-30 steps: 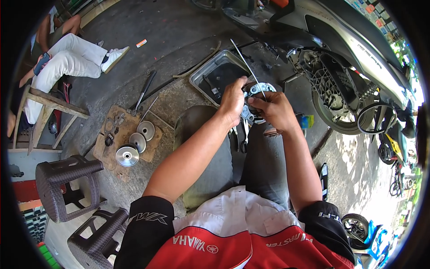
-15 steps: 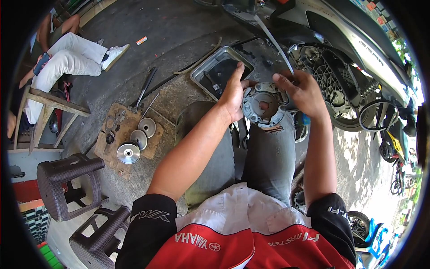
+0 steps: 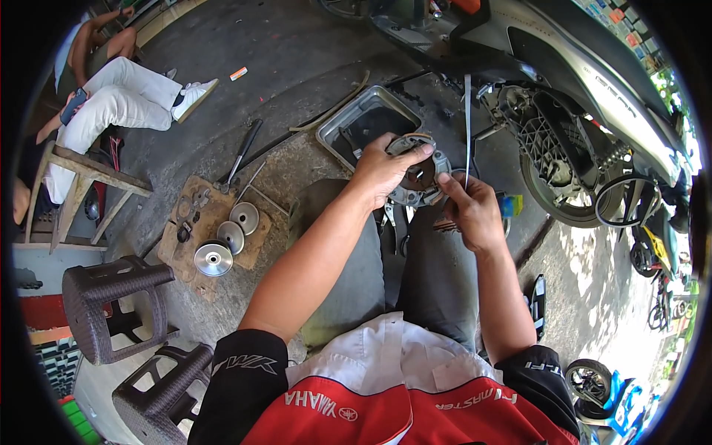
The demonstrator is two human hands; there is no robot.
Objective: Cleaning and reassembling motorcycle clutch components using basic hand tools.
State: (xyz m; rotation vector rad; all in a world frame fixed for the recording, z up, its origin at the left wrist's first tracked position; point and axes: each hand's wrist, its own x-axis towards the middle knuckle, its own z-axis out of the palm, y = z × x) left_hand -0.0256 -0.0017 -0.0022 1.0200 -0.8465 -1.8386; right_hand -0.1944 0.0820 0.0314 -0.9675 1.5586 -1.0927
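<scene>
Above my knees I hold a round grey clutch shoe assembly (image 3: pixel 426 178), tilted, with a dark hub in its middle. My left hand (image 3: pixel 382 172) is closed on its left side, the thumb lying across the top. At the assembly's lower right is my right hand (image 3: pixel 475 213), its fingers pinched around the lower end of a long thin pale strip (image 3: pixel 468 119). The strip stands nearly upright, and its material is unclear. The right thumb is close to the rim; whether it touches is hard to tell.
A metal tray (image 3: pixel 326 137) lies ahead. To the left, round metal pulley discs (image 3: pixel 213 259) rest on a stained board (image 3: pixel 178 241), near a black-handled tool (image 3: pixel 245 148). A scooter (image 3: pixel 556 141) stands at right. Brown stools (image 3: pixel 111 308) and a seated person (image 3: pixel 119 96) are left.
My left hand has shifted its grip, thumb now over the assembly, which is tilted. My right hand has moved down and left with the strip, which has swung from slanting to nearly upright.
</scene>
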